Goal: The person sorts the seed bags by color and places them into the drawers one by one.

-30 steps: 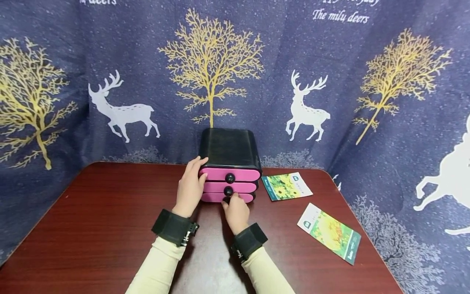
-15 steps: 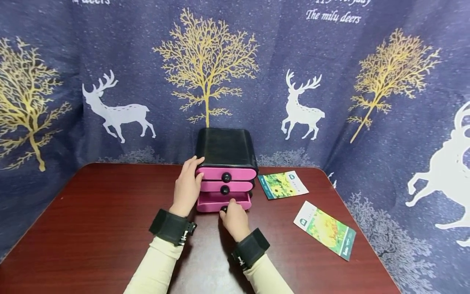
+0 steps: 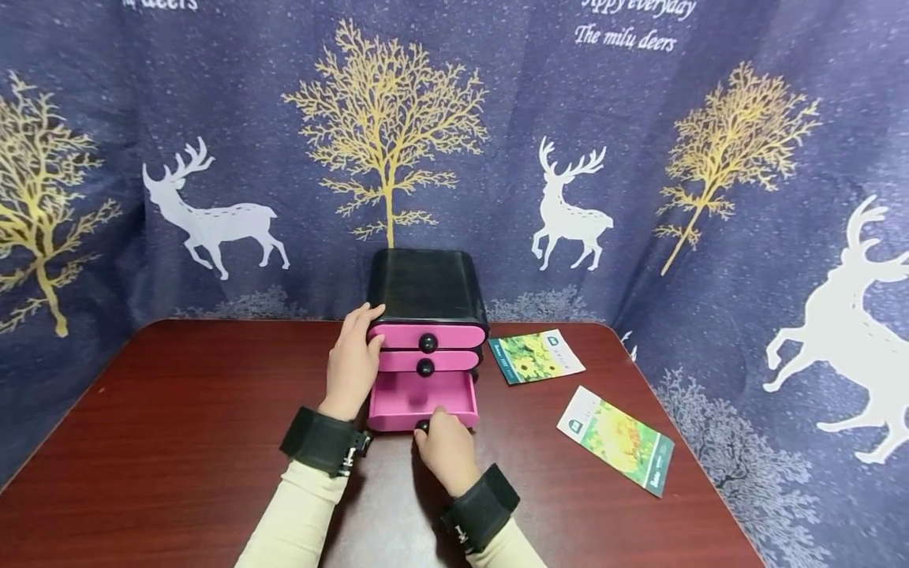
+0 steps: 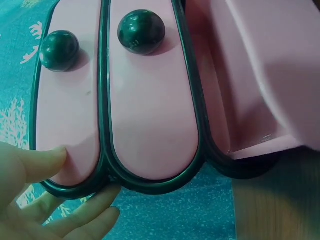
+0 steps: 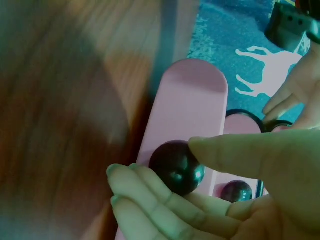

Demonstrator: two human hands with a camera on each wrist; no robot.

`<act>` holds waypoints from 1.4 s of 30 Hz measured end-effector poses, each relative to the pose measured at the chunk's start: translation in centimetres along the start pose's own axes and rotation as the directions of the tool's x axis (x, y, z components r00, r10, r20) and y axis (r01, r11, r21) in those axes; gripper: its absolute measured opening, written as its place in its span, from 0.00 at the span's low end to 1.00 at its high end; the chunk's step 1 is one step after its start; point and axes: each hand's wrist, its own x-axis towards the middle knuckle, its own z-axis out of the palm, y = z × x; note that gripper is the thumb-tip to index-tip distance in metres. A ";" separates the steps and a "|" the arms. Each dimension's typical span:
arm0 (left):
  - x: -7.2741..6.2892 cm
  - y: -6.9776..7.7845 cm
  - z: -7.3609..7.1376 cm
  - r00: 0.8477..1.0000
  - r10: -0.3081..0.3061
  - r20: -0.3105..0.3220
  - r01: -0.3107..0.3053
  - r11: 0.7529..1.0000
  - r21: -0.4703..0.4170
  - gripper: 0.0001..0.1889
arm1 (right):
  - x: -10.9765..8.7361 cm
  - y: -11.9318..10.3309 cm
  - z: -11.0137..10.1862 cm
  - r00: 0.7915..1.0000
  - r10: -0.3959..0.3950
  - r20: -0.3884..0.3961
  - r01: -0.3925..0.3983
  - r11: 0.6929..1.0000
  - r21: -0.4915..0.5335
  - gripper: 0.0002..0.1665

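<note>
The left hand point(image 3: 351, 364) gripped the left edge of the cabinet point(image 3: 426, 284), seemingly to brace it, while the right hand point(image 3: 449, 450) pinched the knob point(image 5: 176, 167) of the bottom drawer point(image 3: 394, 421), which jutted from the cabinet; 2 packets point(image 3: 536, 356) lay right of the cabinet.

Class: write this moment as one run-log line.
left hand: holds cabinet; right hand: grips knob of bottom drawer; bottom drawer: open; top drawer: closed; middle drawer: closed
</note>
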 end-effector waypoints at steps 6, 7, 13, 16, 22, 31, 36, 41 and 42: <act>0.0 -0.2 0.1 1.000 0.000 -0.004 0.000 1.000 -0.001 0.24 | -0.7 0.1 0.4 0.998 0.010 -0.054 -0.011 1.000 -0.024 0.15; 0.0 -0.2 0.1 1.000 0.001 -0.004 -0.001 1.000 -0.002 0.24 | -0.7 0.1 0.4 0.999 0.012 -0.052 -0.014 1.000 -0.021 0.15; 0.1 -0.1 0.3 1.000 0.010 -0.001 -0.010 1.000 -0.001 0.23 | -0.8 0.2 0.4 0.999 0.043 -0.025 -0.043 0.999 -0.002 0.15; 0.1 -0.2 0.4 1.000 0.012 -0.002 -0.012 1.000 -0.003 0.23 | -1.0 0.4 0.4 0.999 0.045 -0.023 -0.045 0.999 0.009 0.16; 0.2 -0.1 0.5 1.000 0.001 -0.001 -0.001 1.000 -0.006 0.23 | -0.7 1.7 -0.7 1.000 -0.010 0.022 0.007 0.995 0.102 0.13; 0.6 -0.5 0.5 1.000 -0.011 -0.016 0.011 1.000 -0.006 0.24 | 1.1 8.4 -5.8 0.991 0.130 0.041 -0.130 0.991 -0.015 0.10; 0.5 -0.6 0.4 1.000 -0.010 -0.014 0.010 1.000 -0.009 0.24 | 2.0 14.3 -8.1 0.991 0.131 0.001 -0.131 0.990 -0.061 0.11; 0.4 -0.7 0.4 1.000 0.000 -0.018 0.000 1.000 -0.010 0.24 | 2.0 20.6 -10.8 0.991 0.126 0.053 -0.114 0.976 -0.186 0.26; 0.3 -0.7 0.4 1.000 -0.001 -0.018 0.001 1.000 -0.012 0.24 | 2.0 21.7 -11.2 0.986 0.146 0.081 -0.126 0.970 -0.207 0.31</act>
